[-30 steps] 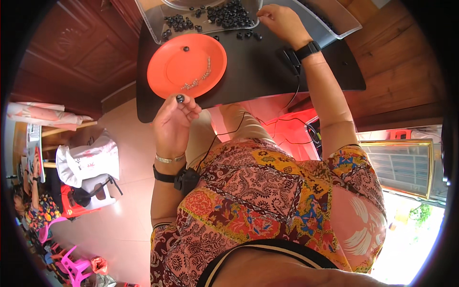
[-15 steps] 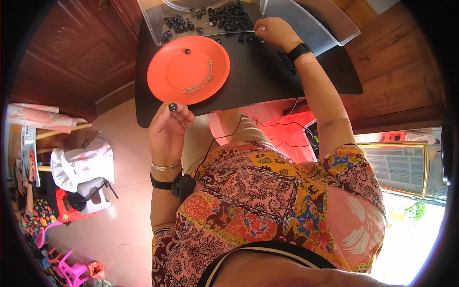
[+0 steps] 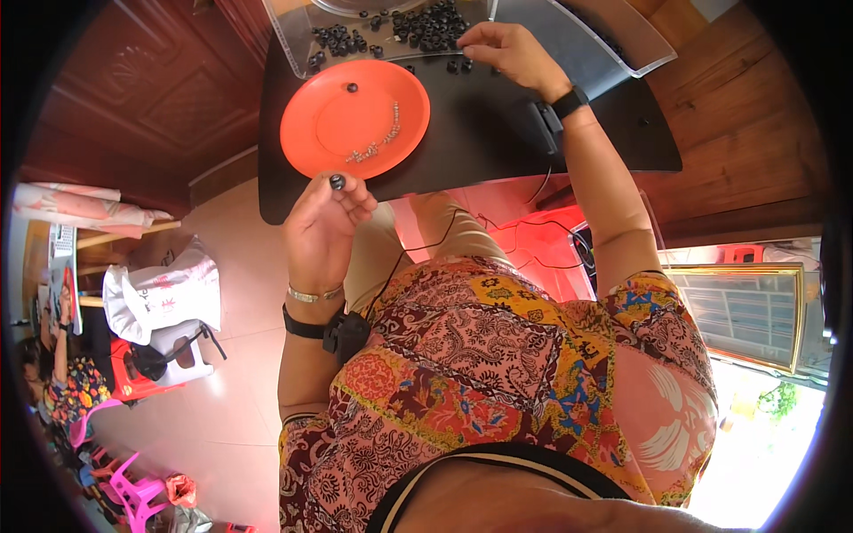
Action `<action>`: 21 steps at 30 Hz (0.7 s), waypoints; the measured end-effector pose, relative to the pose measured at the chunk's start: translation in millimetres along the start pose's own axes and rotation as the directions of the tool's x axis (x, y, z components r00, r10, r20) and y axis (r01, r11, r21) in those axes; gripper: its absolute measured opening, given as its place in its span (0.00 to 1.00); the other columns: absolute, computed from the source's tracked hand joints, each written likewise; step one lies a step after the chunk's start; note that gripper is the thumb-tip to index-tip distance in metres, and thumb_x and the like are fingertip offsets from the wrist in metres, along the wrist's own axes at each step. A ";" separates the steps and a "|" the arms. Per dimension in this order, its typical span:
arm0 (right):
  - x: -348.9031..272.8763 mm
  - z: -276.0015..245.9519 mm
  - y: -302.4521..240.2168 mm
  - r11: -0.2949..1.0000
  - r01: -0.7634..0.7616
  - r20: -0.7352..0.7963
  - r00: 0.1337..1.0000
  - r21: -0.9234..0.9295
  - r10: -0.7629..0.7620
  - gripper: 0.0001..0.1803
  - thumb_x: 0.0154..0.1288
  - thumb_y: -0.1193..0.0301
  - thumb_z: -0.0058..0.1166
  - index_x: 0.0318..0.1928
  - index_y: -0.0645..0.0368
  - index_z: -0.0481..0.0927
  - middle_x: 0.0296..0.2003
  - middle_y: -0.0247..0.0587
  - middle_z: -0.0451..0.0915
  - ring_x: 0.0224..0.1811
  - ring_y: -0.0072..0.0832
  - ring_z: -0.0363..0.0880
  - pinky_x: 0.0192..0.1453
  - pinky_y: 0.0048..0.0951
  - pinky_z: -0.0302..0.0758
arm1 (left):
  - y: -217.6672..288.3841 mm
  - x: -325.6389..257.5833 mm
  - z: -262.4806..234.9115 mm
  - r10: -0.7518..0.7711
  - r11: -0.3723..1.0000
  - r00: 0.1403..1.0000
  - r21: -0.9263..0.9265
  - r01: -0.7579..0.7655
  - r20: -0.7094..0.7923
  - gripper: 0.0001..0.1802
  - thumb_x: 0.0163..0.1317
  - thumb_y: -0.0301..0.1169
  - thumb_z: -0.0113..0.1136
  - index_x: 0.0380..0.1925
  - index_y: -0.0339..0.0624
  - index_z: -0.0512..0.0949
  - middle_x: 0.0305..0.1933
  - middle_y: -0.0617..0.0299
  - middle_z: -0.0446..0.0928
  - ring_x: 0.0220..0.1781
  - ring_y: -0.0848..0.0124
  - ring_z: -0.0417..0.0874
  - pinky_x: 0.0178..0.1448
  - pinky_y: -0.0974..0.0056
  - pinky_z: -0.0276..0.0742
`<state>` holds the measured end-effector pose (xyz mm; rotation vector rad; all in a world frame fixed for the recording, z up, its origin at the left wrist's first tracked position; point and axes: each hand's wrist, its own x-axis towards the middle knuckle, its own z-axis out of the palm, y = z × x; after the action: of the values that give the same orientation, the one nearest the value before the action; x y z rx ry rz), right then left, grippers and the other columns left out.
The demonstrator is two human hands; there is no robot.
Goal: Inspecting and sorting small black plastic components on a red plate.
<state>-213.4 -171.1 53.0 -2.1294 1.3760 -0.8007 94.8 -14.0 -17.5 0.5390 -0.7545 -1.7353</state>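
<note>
My left hand (image 3: 327, 218) is raised just below the orange plate (image 3: 302, 138), palm up. Thumb and fingertips pinch a small round black knob-like piece (image 3: 337, 182) with a shiny hollow centre. On the plate lie one similar black piece (image 3: 353, 88) and a curved row of tiny silver metal bits (image 3: 392, 133). Over the front edge of a clear tray, my right hand (image 3: 520, 60) brings thumb and index finger together; whether anything is between them is too small to tell. Many loose black pieces (image 3: 434, 27) fill the tray, with a few (image 3: 459, 66) on the table in front.
The black table (image 3: 480, 133) has a curved edge. A second clear bin (image 3: 582, 49) stands at right. Below hang thin black cables (image 3: 533, 222) beside a red container (image 3: 546, 266). Another person (image 3: 67, 373) sits at far left, near a white sack (image 3: 169, 298).
My right hand has lifted slightly up and left from the loose black pieces. My left hand still holds its piece, a little higher and further right in view. The whole view has shifted slightly.
</note>
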 end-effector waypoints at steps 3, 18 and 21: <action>-16.4 17.9 -28.5 0.896 0.072 0.067 0.991 0.439 -0.113 0.12 0.65 0.70 0.56 0.46 0.61 0.80 0.37 0.33 0.82 0.40 0.19 0.78 0.45 0.22 0.73 | 0.6 5.1 12.8 0.004 1.000 1.000 0.015 -0.004 0.018 0.13 0.67 0.38 0.46 0.36 0.40 0.73 0.37 0.59 0.76 0.39 0.66 0.78 0.45 0.64 0.69; -60.2 81.1 -96.0 0.589 0.169 0.049 0.941 0.790 -0.336 0.09 0.66 0.75 0.54 0.45 0.62 0.82 0.38 0.35 0.82 0.39 0.19 0.78 0.47 0.23 0.75 | -1.2 13.8 39.5 0.000 1.000 0.998 -0.007 0.001 0.065 0.16 0.68 0.39 0.44 0.38 0.37 0.75 0.37 0.56 0.78 0.38 0.64 0.79 0.45 0.64 0.72; -63.4 84.4 -98.2 0.537 0.129 0.083 0.932 0.834 -0.353 0.09 0.66 0.77 0.54 0.45 0.62 0.82 0.38 0.34 0.82 0.40 0.19 0.78 0.47 0.23 0.75 | -1.8 14.8 38.0 -0.013 1.000 0.996 -0.025 0.015 0.090 0.16 0.68 0.39 0.44 0.38 0.37 0.75 0.36 0.56 0.78 0.38 0.64 0.79 0.44 0.64 0.72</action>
<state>-112.3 -68.7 44.4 -1.5624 0.3831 -0.9886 63.2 -19.6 7.7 0.4523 -0.7925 -1.7895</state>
